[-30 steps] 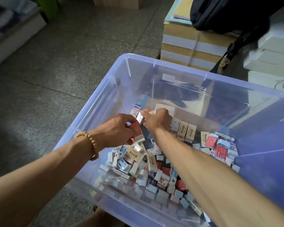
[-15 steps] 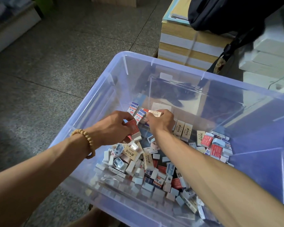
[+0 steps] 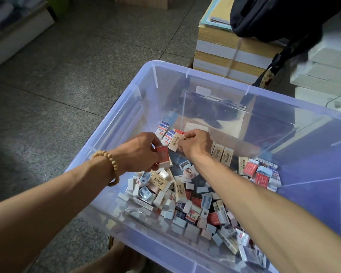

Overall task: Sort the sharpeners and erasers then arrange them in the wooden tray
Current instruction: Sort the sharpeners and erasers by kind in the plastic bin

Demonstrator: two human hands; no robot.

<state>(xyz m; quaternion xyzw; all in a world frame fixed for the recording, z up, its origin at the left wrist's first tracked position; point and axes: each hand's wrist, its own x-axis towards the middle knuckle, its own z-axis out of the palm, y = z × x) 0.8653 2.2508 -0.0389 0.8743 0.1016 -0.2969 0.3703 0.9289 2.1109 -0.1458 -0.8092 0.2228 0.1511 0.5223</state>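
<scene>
A grey speckled tiled floor (image 3: 67, 79) fills the left side. Beyond the bin, stacked bundles of paper (image 3: 224, 54) stand on the floor, with a dark bag (image 3: 274, 14) resting on top, its strap (image 3: 278, 64) hanging down.

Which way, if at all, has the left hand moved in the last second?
No: the left hand, gripping the red eraser, keeps its place just short of the blue-and-white erasers in the bin.

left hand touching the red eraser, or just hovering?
Touching. In the head view the left hand grips the red eraser, fingers curled round its near edge, above the clear bin.
</scene>
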